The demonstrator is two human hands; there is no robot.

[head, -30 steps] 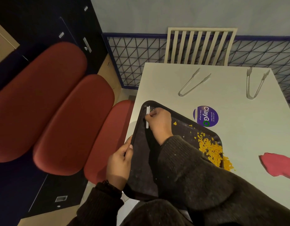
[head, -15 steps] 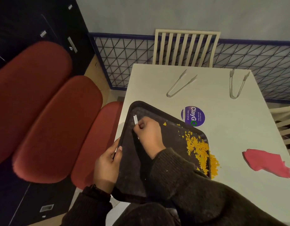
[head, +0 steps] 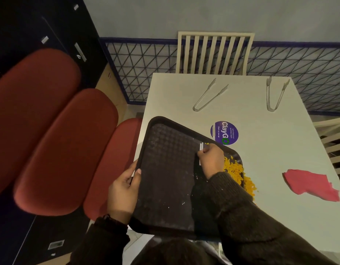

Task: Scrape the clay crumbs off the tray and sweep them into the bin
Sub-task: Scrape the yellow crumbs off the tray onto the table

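A black textured tray (head: pixel 165 169) lies tilted over the near left corner of the white table (head: pixel 184 92). My left hand (head: pixel 123 190) grips the tray's left rim. My right hand (head: pixel 211 159) is shut on a small white scraper (head: pixel 201 148), held upright on the tray near its right side. Yellow clay crumbs (head: pixel 234 169) are heaped against the tray's right rim, and some have spilled onto the table at its edge. My dark sleeve hides the tray's near right part. No bin is in sight.
Two clear plastic tongs (head: pixel 207 96) (head: pixel 274 94) lie at the table's far side. A purple ClayGo sticker (head: pixel 224 132) sits beside the tray. A pink cloth (head: pixel 310 184) lies at right. Red cushioned seats (head: pixel 60 146) stand left, a slatted chair (head: pixel 213 52) behind.
My right hand has dragged the scraper from the tray's far left corner across to its right side, pushing crumbs toward the right rim. My left hand keeps its grip.
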